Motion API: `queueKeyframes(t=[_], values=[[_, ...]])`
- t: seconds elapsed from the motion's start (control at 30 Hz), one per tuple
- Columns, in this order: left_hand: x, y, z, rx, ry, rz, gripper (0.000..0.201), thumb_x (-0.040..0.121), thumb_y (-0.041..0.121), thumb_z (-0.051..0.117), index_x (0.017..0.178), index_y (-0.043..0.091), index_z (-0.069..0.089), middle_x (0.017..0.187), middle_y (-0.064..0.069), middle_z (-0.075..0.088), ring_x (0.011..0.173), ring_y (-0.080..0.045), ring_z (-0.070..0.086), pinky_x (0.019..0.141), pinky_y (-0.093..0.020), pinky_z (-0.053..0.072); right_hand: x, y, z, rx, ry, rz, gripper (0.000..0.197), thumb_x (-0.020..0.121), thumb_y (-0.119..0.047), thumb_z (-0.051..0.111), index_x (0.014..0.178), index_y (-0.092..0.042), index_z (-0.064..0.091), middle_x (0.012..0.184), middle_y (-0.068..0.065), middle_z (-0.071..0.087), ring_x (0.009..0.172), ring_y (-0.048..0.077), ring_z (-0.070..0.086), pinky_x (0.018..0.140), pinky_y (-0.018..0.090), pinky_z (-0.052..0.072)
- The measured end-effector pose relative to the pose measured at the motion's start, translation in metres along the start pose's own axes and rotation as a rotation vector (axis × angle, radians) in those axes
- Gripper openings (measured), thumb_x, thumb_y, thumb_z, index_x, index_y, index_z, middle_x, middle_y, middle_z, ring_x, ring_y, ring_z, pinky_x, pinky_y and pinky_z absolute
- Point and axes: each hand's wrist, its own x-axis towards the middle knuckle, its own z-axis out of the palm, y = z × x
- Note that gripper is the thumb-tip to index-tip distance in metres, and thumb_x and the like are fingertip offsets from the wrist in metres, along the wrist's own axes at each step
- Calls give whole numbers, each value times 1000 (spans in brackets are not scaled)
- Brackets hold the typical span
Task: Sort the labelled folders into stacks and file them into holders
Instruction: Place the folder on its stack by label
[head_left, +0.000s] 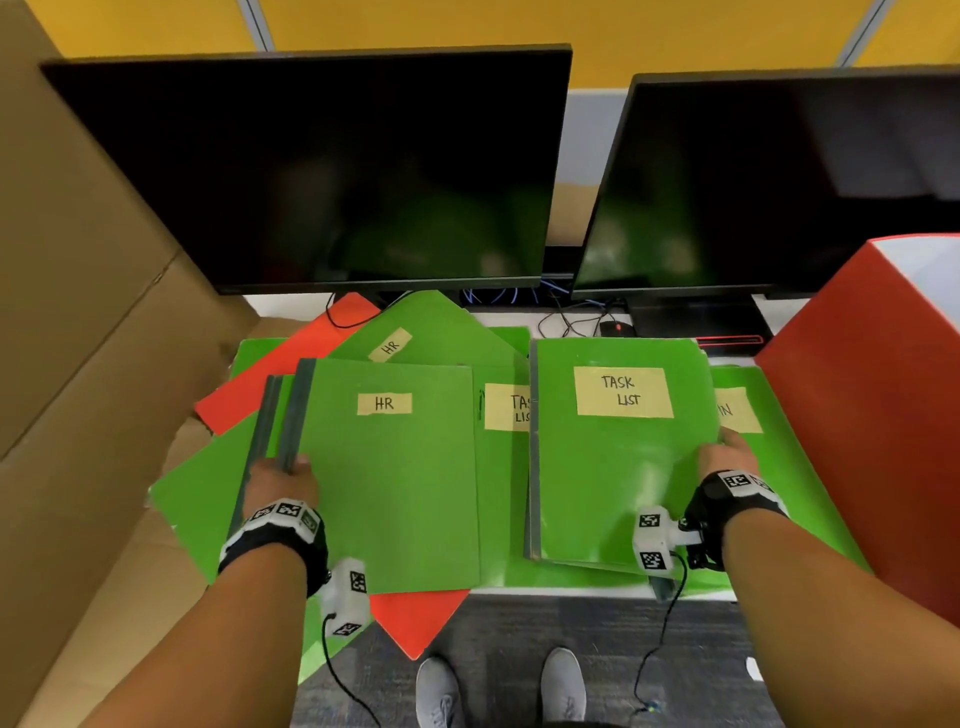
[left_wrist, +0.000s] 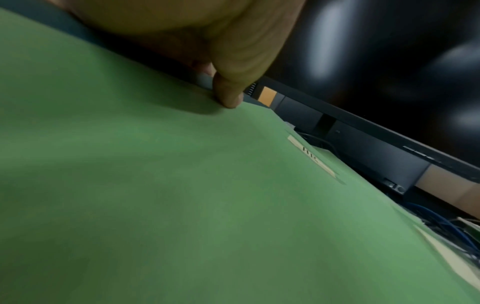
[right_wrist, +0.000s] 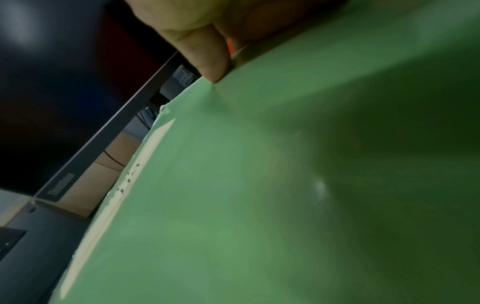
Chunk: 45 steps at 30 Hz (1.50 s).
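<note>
My left hand (head_left: 284, 475) grips the dark spine edge of a green folder labelled HR (head_left: 387, 467), thumb on its cover; the left wrist view shows the thumb (left_wrist: 228, 94) pressing that HR folder (left_wrist: 182, 195). My right hand (head_left: 727, 457) pinches the right edge of a green folder labelled TASK LIST (head_left: 618, 452), lifted slightly off the pile; its thumb (right_wrist: 207, 61) lies on the TASK LIST folder (right_wrist: 259, 185). More green folders lie beneath: another HR one (head_left: 415, 332), another TASK LIST one (head_left: 506, 415), and one partly hidden at right (head_left: 743, 405).
Red folders (head_left: 311, 348) lie under the pile, one corner (head_left: 415, 623) overhanging the desk's front edge. Two dark monitors (head_left: 337, 171) stand behind. A cardboard box (head_left: 78, 338) is at left, a red-walled holder (head_left: 872, 405) at right. Cables (head_left: 571, 317) trail under the monitors.
</note>
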Motion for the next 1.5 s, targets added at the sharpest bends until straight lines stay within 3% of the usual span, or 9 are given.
queueKeyframes(t=[0.23, 0.43, 0.57, 0.73, 0.9, 1.1, 1.2, 1.27, 1.5], values=[[16, -14, -8, 191, 72, -143, 55, 93, 43, 48, 122, -3, 47, 122, -28, 51, 111, -43, 51, 97, -50, 42, -14, 2, 33, -85, -40, -1, 64, 87, 1, 36, 144, -30, 33, 147, 6, 39, 113, 29, 55, 93, 43, 48], [27, -21, -5, 211, 66, -163, 55, 95, 40, 47, 125, -6, 44, 125, -29, 46, 114, -43, 47, 99, -49, 38, -26, 10, 61, -255, -71, -36, 59, 92, -2, 37, 146, -24, 29, 145, 12, 40, 89, 27, 57, 71, 32, 48], [32, -22, -6, 203, 50, -162, 55, 94, 41, 48, 125, -4, 44, 125, -28, 48, 114, -42, 49, 98, -50, 40, -34, 10, 68, -373, -50, -24, 52, 93, -2, 40, 143, -11, 33, 137, 18, 48, 114, 34, 53, 91, 38, 45], [35, -24, -6, 149, 65, -142, 48, 94, 37, 51, 122, -2, 43, 124, -26, 54, 112, -42, 54, 97, -49, 41, -45, 7, 77, -382, 9, -64, 56, 85, 0, 44, 138, -19, 34, 106, 17, 57, 94, 34, 57, 74, 38, 50], [30, -24, -11, 15, 57, -136, 39, 94, 23, 52, 124, 3, 37, 122, -27, 51, 106, -47, 55, 86, -52, 47, -60, 2, 86, -720, 131, -240, 66, 77, -9, 55, 137, -29, 37, 131, 11, 40, 119, 31, 40, 98, 42, 38], [31, -22, -16, 68, 6, -134, 35, 100, 23, 37, 122, -3, 44, 120, -28, 54, 105, -45, 55, 86, -50, 48, -74, 3, 109, -966, -228, -627, 56, 86, -27, 55, 135, -48, 38, 146, -4, 28, 130, 24, 30, 107, 48, 34], [29, -20, -20, 20, 19, -136, 27, 99, 15, 36, 120, -1, 45, 119, -28, 55, 107, -44, 56, 84, -50, 46, -73, 7, 120, -1128, -369, -570, 71, 85, -28, 59, 142, -51, 23, 154, -12, 8, 141, 26, 13, 109, 57, 23], [28, -20, -26, -18, 23, -125, 27, 99, 13, 34, 120, -1, 44, 120, -27, 55, 108, -44, 55, 84, -49, 45, -68, 5, 123, -1178, -393, -533, 76, 84, -21, 60, 142, -52, 20, 155, -13, 4, 142, 27, 9, 111, 57, 25], [31, -18, -48, -201, 52, -82, 29, 99, 11, 33, 120, -4, 46, 116, -28, 55, 108, -43, 54, 85, -45, 41, -76, -14, 128, -988, -377, -593, 48, 92, -41, 43, 139, -40, 37, 152, -1, 26, 138, 28, 25, 112, 46, 27]])
